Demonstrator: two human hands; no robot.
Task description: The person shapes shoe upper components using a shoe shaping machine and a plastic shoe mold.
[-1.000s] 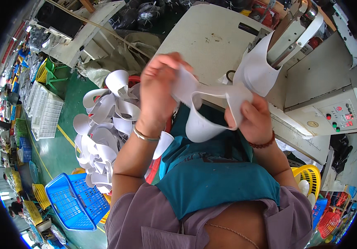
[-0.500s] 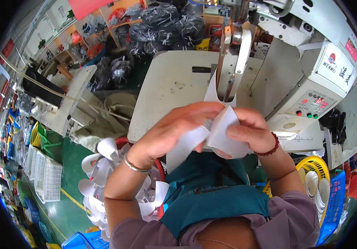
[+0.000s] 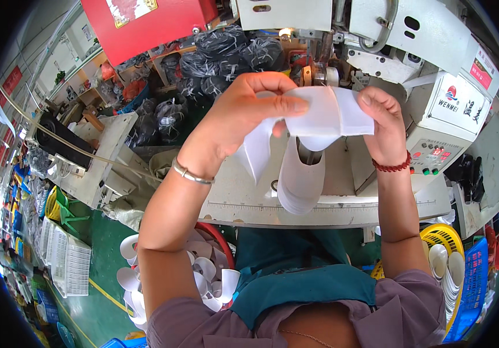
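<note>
Stretched between my two hands is a white seamed piece of thin sheet material (image 3: 319, 116), held up in front of the machine's post (image 3: 313, 76). My left hand (image 3: 243, 113) pinches its left part, thumb in front; a pointed white flap (image 3: 256, 152) hangs below these fingers. At the right end, my right hand (image 3: 386, 124) grips the edge between thumb and fingers. Just under the held piece, a white tongue-shaped piece (image 3: 300, 191) hangs around the post's lower part, over the front of the worktable (image 3: 232, 200). The held piece hides part of the post.
A white machine housing with a control panel (image 3: 435, 152) stands at right, and a red box (image 3: 145, 23) overhead. Many curled white pieces (image 3: 206, 269) fill a red-rimmed container at lower left. Stacked white pieces (image 3: 451, 272) sit in a yellow basket (image 3: 444, 235) beside a blue crate (image 3: 471, 284).
Both hands have risen and moved apart. The white piece, folded between them before, is now spread wide. The view has shifted, showing the red box and more of the table's front edge.
</note>
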